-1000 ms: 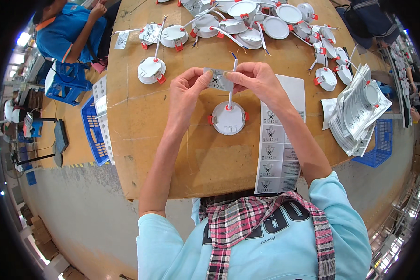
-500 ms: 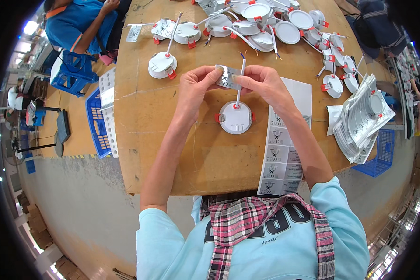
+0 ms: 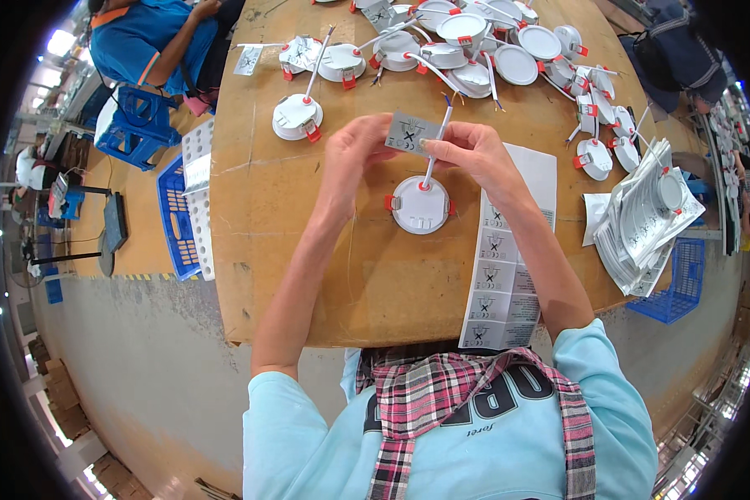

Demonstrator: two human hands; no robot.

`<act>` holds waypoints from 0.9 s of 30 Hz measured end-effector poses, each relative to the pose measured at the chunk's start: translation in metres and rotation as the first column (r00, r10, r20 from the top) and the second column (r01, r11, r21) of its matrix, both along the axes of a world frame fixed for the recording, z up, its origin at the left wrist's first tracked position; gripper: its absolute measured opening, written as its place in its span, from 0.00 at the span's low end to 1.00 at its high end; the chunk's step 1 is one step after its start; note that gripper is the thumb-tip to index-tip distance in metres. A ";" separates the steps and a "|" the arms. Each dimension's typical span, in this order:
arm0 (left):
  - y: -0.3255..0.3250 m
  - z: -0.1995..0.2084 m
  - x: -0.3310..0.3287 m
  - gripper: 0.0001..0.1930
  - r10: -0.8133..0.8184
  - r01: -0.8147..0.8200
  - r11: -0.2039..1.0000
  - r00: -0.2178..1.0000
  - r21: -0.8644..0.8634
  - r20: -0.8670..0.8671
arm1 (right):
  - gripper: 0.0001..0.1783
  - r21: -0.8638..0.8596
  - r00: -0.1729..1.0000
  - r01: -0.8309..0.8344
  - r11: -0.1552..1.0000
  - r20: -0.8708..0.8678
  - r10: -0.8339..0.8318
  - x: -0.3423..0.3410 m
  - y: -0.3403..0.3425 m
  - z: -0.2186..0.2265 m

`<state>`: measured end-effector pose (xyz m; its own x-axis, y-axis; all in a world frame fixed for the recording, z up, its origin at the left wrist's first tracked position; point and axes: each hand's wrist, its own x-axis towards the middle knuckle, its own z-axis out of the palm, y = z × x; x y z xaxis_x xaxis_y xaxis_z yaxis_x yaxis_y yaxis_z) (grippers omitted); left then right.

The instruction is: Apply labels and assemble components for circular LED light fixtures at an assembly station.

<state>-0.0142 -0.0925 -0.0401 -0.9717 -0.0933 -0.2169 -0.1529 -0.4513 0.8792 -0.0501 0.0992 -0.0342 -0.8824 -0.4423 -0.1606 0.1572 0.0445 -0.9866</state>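
A small silvery printed label [image 3: 410, 133] is stretched between my hands, around or against the white cable [image 3: 430, 171] of a round white downlight [image 3: 419, 210]. My left hand [image 3: 352, 158] closes at the label's left edge; its fingertips are partly behind the label. With thumb and fingers, my right hand [image 3: 479, 160] pinches the label's right end beside the cable. The downlight lies on the table below them, red-tipped spring clips at its sides. Whether the label wraps the cable is hidden by the fingers. A label sheet [image 3: 493, 275] lies under my right forearm.
Another downlight [image 3: 297, 117] sits at the left, its cable upright. Several more downlights [image 3: 517, 64] are heaped at the far side. A stack of label sheets [image 3: 637, 221] lies at the right edge. Blue crates [image 3: 173, 217] flank the table. A co-worker [image 3: 146, 42] sits far left.
The label has tilted and more of its face shows, as my left thumb has left its front. The cable leans slightly more to the right.
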 end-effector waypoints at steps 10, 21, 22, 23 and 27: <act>0.003 -0.009 0.001 0.11 -0.170 0.132 0.953 0.978 -0.272 -0.118 | 0.14 -0.094 0.998 0.062 0.994 0.003 -0.062 -0.001 -0.001 -0.004; 0.027 0.015 0.050 0.19 -0.206 -0.369 0.378 0.861 -0.849 -0.466 | 0.15 -0.108 0.999 0.047 0.993 -0.006 -0.047 -0.005 0.006 -0.001; 0.028 0.011 0.059 0.19 -0.208 -0.372 0.371 0.860 -0.851 -0.466 | 0.15 -0.092 0.998 0.043 0.995 -0.033 -0.047 -0.005 0.005 0.000; 0.028 0.002 0.067 0.17 -0.263 -0.284 0.342 0.886 -0.896 -0.381 | 0.15 -0.098 0.998 0.043 0.994 -0.035 -0.046 -0.005 0.005 0.001; 0.008 -0.008 0.058 0.12 -0.178 -0.253 0.306 0.932 -0.918 -0.316 | 0.14 -0.010 0.931 0.171 0.985 -0.326 -0.165 -0.013 0.019 0.015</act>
